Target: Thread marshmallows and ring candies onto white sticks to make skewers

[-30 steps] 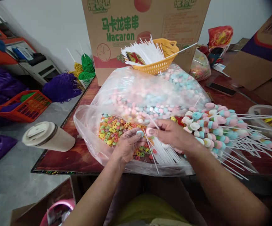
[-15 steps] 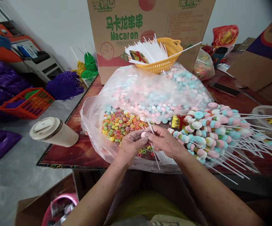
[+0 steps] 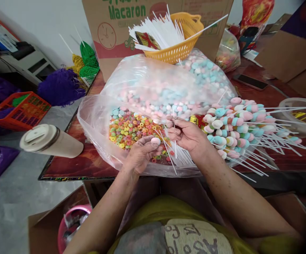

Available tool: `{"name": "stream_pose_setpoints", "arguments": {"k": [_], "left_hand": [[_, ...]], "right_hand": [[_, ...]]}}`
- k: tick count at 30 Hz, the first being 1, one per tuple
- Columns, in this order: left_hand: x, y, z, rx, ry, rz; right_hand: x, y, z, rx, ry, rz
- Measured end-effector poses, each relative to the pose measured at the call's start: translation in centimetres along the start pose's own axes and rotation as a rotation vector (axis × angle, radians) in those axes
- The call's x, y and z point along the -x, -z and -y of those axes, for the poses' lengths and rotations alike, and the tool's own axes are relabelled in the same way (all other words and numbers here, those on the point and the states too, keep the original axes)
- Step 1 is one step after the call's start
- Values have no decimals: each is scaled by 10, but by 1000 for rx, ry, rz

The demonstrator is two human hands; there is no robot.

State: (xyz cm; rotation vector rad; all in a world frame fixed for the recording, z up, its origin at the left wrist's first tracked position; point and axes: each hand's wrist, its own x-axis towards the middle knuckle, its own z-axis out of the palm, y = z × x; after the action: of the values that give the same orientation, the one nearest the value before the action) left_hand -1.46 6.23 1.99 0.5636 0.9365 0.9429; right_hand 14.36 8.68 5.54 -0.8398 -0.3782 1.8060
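Between the fingertips of my left hand (image 3: 144, 151) is a pale pink marshmallow (image 3: 155, 140). To its right, my right hand (image 3: 186, 135) pinches a thin white stick (image 3: 176, 151) that points up and down, apart from the marshmallow. Loose white sticks (image 3: 183, 158) lie just below my right hand. Behind my left hand spreads a heap of colourful ring gummies (image 3: 128, 128) on clear plastic. Farther back, a big clear bag (image 3: 142, 76) holds pink, blue and white marshmallows. Finished-looking candy skewers (image 3: 234, 127) are piled right of my right hand.
A yellow basket (image 3: 172, 54) of white sticks rests on the bag, before a cardboard box (image 3: 110, 44). At left on the table stands a lidded cup (image 3: 63, 143). A phone (image 3: 250, 82) and a clear tub (image 3: 295, 104) are at right. An orange crate (image 3: 23, 109) sits on the floor.
My hands were together at a marshmallow and a stick; now they are apart, the right one higher with a stick. The view has tilted downward.
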Motion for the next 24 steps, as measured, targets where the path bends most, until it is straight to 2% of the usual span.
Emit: {"name": "stream_pose_setpoints", "arguments": {"k": [6, 9, 10, 11, 13, 15, 17, 19, 21, 24], "left_hand": [[-1, 1, 6, 8, -5, 33], [0, 0, 8, -36, -55, 44], [0, 0, 8, -44, -78, 27], [0, 1, 7, -42, -101, 4], [0, 2, 3, -15, -154, -55], [-1, 3, -2, -10, -222, -99], [0, 3, -6, -40, -288, -140], [1, 2, -7, -62, -334, -169], [4, -1, -6, -51, -352, -175], [8, -3, -6, -38, -339, -123]], "right_hand": [[-4, -3, -8, 71, 26, -47], [-2, -7, -19, 130, 84, -50], [2, -8, -24, 220, 135, -44], [8, -9, -29, 354, 202, -36], [22, -9, -38, 872, 423, 8], [37, -6, -45, 1367, 573, 35], [48, -3, -49, 1712, 571, -8], [52, -3, -50, 1953, 495, -71], [52, -5, -49, 2104, 419, -94], [49, -9, -49, 2167, 362, -101]]}}
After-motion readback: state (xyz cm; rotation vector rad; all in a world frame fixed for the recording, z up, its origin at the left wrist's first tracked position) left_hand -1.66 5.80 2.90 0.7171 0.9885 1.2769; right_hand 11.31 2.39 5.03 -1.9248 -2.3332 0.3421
